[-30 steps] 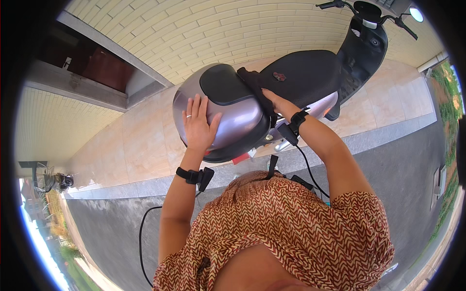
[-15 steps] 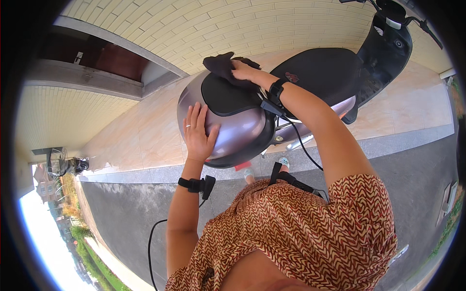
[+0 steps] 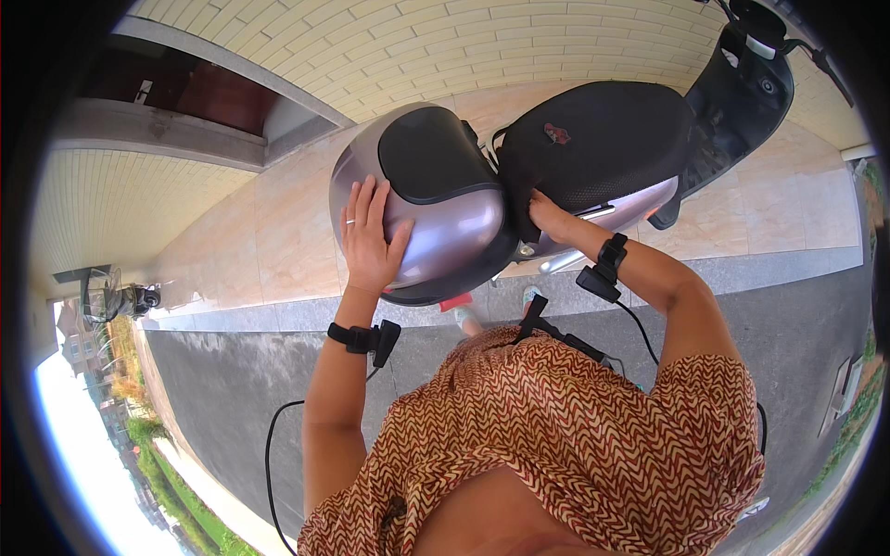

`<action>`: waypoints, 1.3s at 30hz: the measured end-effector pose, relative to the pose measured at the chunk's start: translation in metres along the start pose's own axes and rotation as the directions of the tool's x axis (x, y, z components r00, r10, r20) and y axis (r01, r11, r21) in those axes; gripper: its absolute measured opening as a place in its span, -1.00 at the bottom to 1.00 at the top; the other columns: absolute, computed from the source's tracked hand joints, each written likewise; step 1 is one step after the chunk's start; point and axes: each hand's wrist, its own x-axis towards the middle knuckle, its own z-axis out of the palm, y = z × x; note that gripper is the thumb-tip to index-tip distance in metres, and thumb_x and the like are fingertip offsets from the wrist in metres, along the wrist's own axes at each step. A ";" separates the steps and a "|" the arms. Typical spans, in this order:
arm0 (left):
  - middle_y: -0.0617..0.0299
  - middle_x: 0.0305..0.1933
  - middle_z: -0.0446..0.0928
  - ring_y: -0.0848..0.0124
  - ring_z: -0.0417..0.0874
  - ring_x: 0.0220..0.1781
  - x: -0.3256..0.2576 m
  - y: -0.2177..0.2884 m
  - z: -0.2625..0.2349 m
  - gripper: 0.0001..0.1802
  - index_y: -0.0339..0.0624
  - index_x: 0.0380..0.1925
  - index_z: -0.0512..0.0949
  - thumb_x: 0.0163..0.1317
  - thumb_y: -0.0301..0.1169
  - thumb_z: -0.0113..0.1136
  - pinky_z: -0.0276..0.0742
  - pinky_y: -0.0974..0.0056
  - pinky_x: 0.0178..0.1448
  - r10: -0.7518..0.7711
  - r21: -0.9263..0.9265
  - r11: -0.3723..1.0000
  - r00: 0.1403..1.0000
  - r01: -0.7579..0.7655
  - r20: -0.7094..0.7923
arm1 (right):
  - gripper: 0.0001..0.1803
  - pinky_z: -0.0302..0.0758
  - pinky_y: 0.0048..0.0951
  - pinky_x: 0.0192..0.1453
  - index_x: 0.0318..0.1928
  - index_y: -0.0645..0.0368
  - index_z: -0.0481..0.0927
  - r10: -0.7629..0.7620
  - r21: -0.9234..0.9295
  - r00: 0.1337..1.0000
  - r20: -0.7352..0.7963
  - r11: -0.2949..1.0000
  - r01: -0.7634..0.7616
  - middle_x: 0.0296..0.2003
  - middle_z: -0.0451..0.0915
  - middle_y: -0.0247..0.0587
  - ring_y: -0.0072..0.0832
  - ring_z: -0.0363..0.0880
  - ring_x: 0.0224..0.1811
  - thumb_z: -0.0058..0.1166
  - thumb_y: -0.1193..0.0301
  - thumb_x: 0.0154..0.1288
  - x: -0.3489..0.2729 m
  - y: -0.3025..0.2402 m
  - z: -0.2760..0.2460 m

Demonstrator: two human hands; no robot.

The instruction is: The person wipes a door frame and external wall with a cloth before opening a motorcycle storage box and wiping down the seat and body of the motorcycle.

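Your left hand [image 3: 371, 236] lies spread flat on the box [image 3: 422, 218], a rigid, glossy, likely slippery shell. Your right hand [image 3: 547, 218] pinches the soft seat cover [image 3: 603, 148] at its rear edge.

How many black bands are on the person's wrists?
2. One wrist band sits on the left arm, below the left hand on the scooter's rear box. The other band sits behind the right hand.

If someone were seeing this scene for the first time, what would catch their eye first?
Most striking is the glossy mauve top box with its black pad, at the rear of a parked scooter. The left hand lies flat on its shell, while the right hand reaches between the box and the black seat. Pale brick paving lies beneath.
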 end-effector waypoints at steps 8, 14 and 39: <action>0.09 0.37 0.22 0.06 0.15 0.43 -0.018 -0.009 0.007 -0.36 -0.06 0.22 0.34 0.15 -0.07 0.13 0.04 -0.12 0.37 -0.040 0.054 0.998 0.996 0.044 -0.079 | -0.53 0.48 -0.15 -0.03 -0.04 0.31 0.47 -0.508 -0.826 0.829 0.235 0.344 0.446 -0.09 0.45 0.24 0.09 0.48 -0.08 0.02 0.56 -0.08 -0.030 -0.045 0.003; 0.02 0.36 0.22 0.05 0.15 0.42 -0.008 -0.006 0.016 -0.29 -0.15 0.31 0.19 0.16 -0.17 0.09 0.01 -0.06 0.41 -0.039 -0.104 0.994 0.994 0.028 -0.101 | -0.33 0.13 0.15 0.34 0.32 -0.05 0.25 -0.436 -0.786 0.694 0.573 -0.051 0.617 0.34 0.14 0.03 0.07 0.09 0.35 0.00 0.35 0.14 -0.003 -0.104 0.075; 0.03 0.34 0.25 0.05 0.15 0.42 0.008 0.018 0.034 -0.22 -0.15 0.31 0.17 0.21 0.08 0.03 0.00 -0.08 0.41 -0.020 -0.055 0.998 0.997 0.016 -0.078 | -0.09 0.29 0.05 0.22 0.34 -0.29 0.22 -0.680 -0.806 0.615 0.399 0.060 0.589 0.33 0.13 0.01 0.13 0.25 0.21 0.28 0.32 -0.12 -0.039 -0.077 0.031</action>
